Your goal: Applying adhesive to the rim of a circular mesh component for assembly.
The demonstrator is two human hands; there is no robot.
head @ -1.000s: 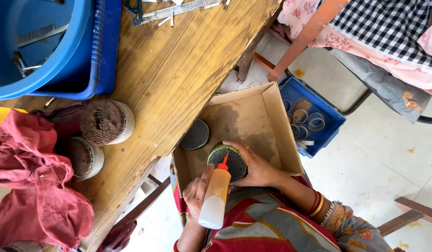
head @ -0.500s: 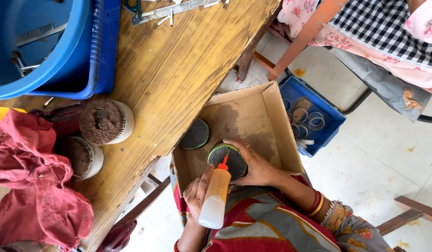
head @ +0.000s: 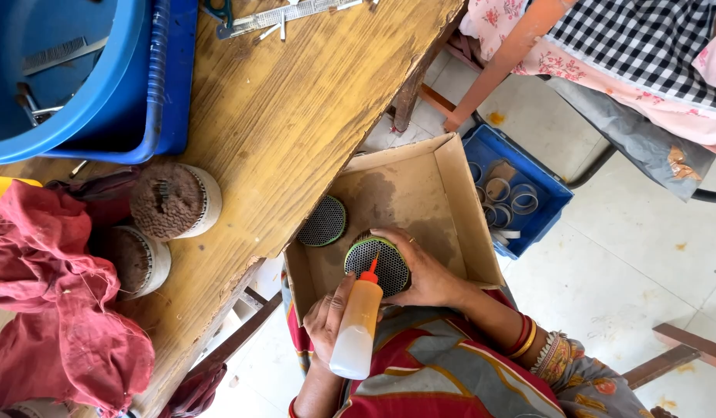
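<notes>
My left hand [head: 325,319] is shut around a soft, pale squeeze bottle [head: 356,329] with a red nozzle. The nozzle tip touches the rim of a round, green-edged black mesh disc [head: 376,263]. My right hand [head: 424,272], bangles on its wrist, grips that disc from the right and holds it inside an open cardboard box [head: 451,182] on my lap. A second mesh disc [head: 322,221] leans in the box's far left corner.
A wooden table [head: 296,116] runs along the left with a blue tub [head: 71,77], two round fibre-filled white cups [head: 176,201], red cloth [head: 56,310] and metal tools. A blue crate of rings [head: 509,193] sits on the floor beyond the box. A seated person's patterned clothing is at the top right.
</notes>
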